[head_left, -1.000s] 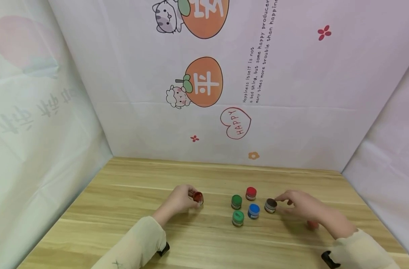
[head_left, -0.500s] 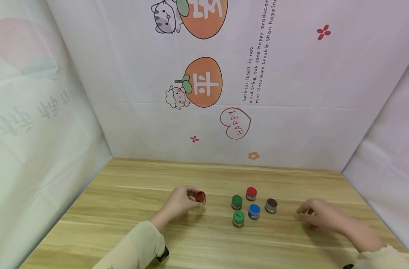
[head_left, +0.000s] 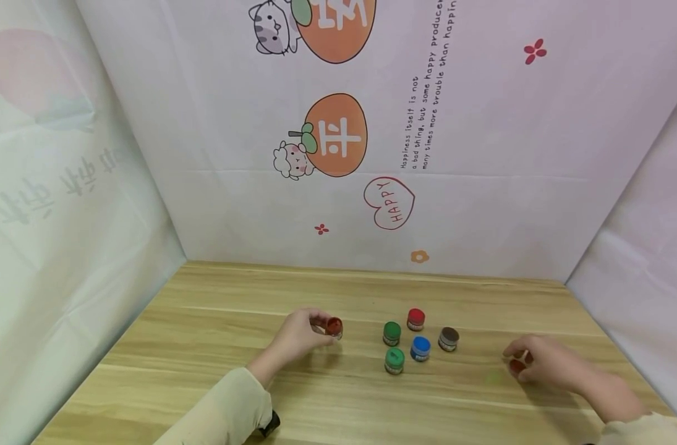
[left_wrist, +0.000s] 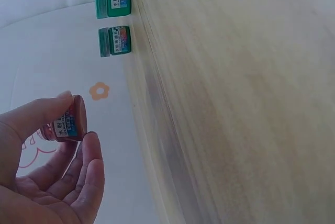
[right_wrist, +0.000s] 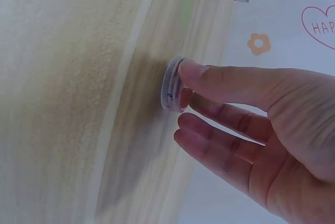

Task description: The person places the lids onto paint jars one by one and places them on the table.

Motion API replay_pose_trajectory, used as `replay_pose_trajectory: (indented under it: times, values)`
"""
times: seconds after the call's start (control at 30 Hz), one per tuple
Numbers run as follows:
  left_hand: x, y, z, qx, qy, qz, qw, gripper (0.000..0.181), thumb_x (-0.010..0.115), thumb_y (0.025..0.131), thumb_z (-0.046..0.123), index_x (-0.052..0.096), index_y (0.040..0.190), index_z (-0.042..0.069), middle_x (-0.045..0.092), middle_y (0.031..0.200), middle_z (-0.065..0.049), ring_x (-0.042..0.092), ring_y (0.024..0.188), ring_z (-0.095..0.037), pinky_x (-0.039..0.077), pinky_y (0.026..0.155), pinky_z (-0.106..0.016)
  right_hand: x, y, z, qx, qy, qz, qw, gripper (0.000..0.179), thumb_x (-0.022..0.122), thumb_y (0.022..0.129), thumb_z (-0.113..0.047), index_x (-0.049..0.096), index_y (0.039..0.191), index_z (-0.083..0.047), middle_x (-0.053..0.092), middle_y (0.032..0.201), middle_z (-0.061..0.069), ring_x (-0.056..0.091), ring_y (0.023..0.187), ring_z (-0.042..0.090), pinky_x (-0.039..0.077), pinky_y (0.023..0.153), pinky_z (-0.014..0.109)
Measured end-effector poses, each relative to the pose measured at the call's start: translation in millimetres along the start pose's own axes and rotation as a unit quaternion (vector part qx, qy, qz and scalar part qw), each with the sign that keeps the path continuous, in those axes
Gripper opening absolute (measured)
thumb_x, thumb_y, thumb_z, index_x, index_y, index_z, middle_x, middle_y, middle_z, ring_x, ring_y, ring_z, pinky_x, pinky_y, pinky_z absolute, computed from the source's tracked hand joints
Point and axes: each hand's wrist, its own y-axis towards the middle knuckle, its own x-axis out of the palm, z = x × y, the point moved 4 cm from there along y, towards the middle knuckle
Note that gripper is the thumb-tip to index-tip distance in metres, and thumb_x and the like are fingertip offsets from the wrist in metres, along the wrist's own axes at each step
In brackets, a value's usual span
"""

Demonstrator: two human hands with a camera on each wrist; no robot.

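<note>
My left hand (head_left: 300, 337) pinches an uncapped paint jar (head_left: 334, 327) between thumb and fingers, its reddish-brown paint showing through the mouth. In the left wrist view that jar (left_wrist: 68, 122) is tilted, and its label is partly covered by the thumb. Over at the right, my right hand (head_left: 552, 363) has thumb and fingers around a small clear ridged lid (right_wrist: 174, 84) with red-brown inside, low at the tabletop. To its left stands a capped dark brown paint jar (head_left: 448, 339).
Between the hands are more capped jars: a red one (head_left: 416, 319), a blue one (head_left: 420, 348), a dark green one (head_left: 391, 334) and a lighter green one (head_left: 394, 360). Printed cloth (head_left: 232, 216) walls the wooden table (head_left: 338, 402) at the back and sides.
My right hand has drawn away from the brown jar, moving right, and its fingers have come round the lid. The left hand has shifted slightly right with the uncapped jar.
</note>
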Motion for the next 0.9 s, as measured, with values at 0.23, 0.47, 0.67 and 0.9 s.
replay_pose_trajectory:
  times: [0.23,0.47,0.67,0.9]
  values:
    - [0.4,-1.1,0.2,0.0,-0.011,-0.003,0.9999,0.031,0.086,0.082,0.009,0.073,0.11,0.002,0.071,0.095,-0.001,0.068,0.082,-0.014,0.057,0.076,-0.033,4,0.0,3,-0.039,0.017,-0.008,0.9991,0.025,0.082,0.066,0.005,0.073,0.088,-0.005,0.062,0.08,-0.014,0.054,0.072,0.0,0.049,0.06,0.025]
    - [2.9,-2.2,-0.4,-0.002,-0.018,-0.004,0.9998,0.032,0.087,0.081,0.008,0.073,0.109,0.0,0.072,0.095,-0.002,0.069,0.082,-0.014,0.057,0.077,-0.032,2,5.4,-1,-0.039,0.007,-0.014,0.9991,0.021,0.08,0.073,0.005,0.075,0.086,-0.011,0.066,0.087,-0.009,0.055,0.076,0.002,0.049,0.061,0.026]
    - [8.1,-2.5,0.6,0.002,-0.02,-0.009,0.9998,0.033,0.088,0.079,0.005,0.074,0.108,-0.002,0.072,0.092,-0.002,0.068,0.08,-0.014,0.056,0.076,-0.03,-2,10.4,-11,-0.022,-0.012,0.0,0.9997,0.019,0.081,0.078,0.003,0.078,0.096,-0.002,0.066,0.09,-0.002,0.059,0.078,0.008,0.055,0.065,0.027]
    - [10.4,-2.8,2.5,-0.001,-0.023,-0.012,0.9997,0.035,0.088,0.079,0.006,0.073,0.11,-0.002,0.072,0.094,-0.003,0.068,0.081,-0.014,0.057,0.077,-0.03,-8,21.6,-28,-0.031,-0.015,-0.004,0.9994,0.022,0.081,0.075,0.006,0.076,0.097,0.004,0.063,0.087,-0.002,0.059,0.074,0.007,0.056,0.065,0.026]
